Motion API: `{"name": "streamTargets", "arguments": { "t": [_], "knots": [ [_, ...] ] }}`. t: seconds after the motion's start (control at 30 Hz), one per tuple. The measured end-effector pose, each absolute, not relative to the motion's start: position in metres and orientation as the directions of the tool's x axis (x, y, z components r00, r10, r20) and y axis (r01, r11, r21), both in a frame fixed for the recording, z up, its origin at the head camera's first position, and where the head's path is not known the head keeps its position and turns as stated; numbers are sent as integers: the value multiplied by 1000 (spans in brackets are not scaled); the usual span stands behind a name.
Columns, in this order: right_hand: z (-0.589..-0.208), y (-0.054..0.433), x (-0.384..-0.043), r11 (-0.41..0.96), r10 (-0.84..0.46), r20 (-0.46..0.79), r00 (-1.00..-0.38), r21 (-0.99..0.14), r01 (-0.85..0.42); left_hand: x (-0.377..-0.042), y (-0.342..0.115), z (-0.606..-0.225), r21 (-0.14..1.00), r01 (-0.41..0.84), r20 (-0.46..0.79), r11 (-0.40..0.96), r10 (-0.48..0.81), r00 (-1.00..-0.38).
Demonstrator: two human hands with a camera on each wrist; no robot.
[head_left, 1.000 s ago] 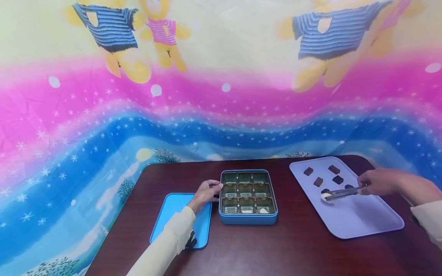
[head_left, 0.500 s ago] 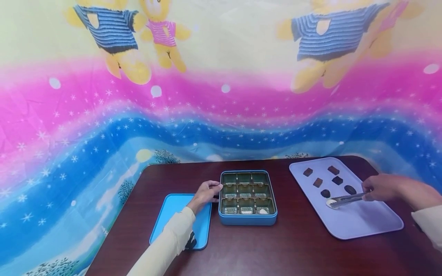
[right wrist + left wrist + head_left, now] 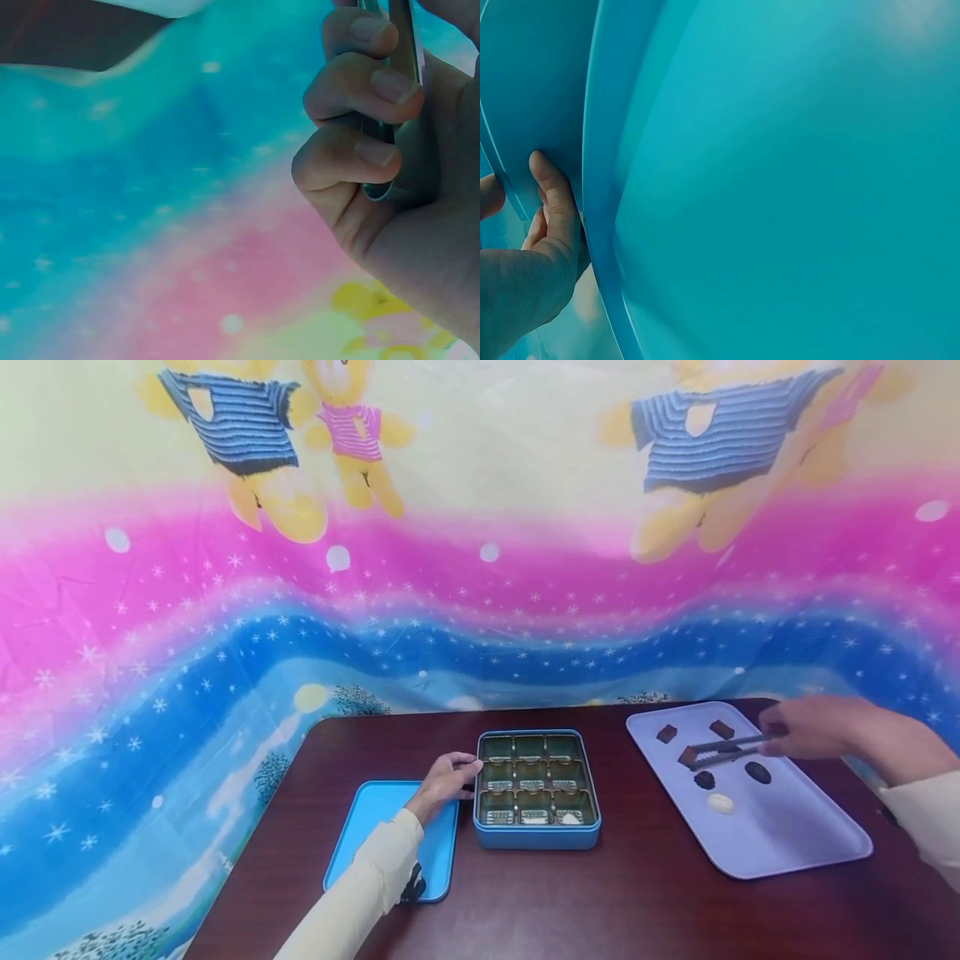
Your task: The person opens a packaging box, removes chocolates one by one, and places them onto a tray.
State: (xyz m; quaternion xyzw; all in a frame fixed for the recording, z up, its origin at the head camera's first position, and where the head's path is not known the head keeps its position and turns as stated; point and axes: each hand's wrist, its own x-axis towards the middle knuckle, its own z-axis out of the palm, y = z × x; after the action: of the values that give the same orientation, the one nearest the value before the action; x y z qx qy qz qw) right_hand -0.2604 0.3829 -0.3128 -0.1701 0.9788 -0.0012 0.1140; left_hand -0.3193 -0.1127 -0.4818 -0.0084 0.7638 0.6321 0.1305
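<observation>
In the head view my right hand (image 3: 806,727) holds metal tongs (image 3: 727,749) over the lilac tray (image 3: 787,839). The tong tips meet at a brown square chocolate (image 3: 687,757). A white oval piece (image 3: 721,803) lies nearer me on the tray. In the right wrist view several fingers (image 3: 364,90) curl round the tongs' handle end. My left hand (image 3: 452,777) grips the left side of the blue tin (image 3: 536,837), fingers at the rim and against the wall. The left wrist view also shows this hand (image 3: 551,232) at the blue wall.
Other pieces on the tray include two brown blocks (image 3: 667,733), a dark round one (image 3: 704,780) and a dark oval one (image 3: 757,772). A gold insert (image 3: 532,774) divides the tin into several compartments. The blue lid (image 3: 420,827) lies under my left forearm. A printed cloth (image 3: 480,610) hangs behind the table.
The tongs first shifted the white piece slightly toward me, then let it go on the tray. They have since moved up and left to the brown square. My left hand stays in place.
</observation>
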Motion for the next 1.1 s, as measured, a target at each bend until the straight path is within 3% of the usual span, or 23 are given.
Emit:
{"name": "streamTargets", "arguments": {
  "t": [0.33, 0.6, 0.8, 1.1],
  "knots": [
    [-285, 290, -274, 898, -428, -223, -876, 7, -441, -318, -112, -483, 960, -177, -211, 216, 145, -967],
    [-287, 238, -278, 882, -468, -293, -833, -106, -459, -319, -112, -482, 961, -173, -206, 216, 144, -968],
    [-300, 210, -280, 826, -552, -258, -793, -35, -563, -319, -113, -483, 960, -171, -207, 221, 152, -967],
    [-316, 178, -279, 797, -573, -263, -777, 43, -602, -320, -112, -483, 961, -171, -208, 216, 159, -965]
  ]
}}
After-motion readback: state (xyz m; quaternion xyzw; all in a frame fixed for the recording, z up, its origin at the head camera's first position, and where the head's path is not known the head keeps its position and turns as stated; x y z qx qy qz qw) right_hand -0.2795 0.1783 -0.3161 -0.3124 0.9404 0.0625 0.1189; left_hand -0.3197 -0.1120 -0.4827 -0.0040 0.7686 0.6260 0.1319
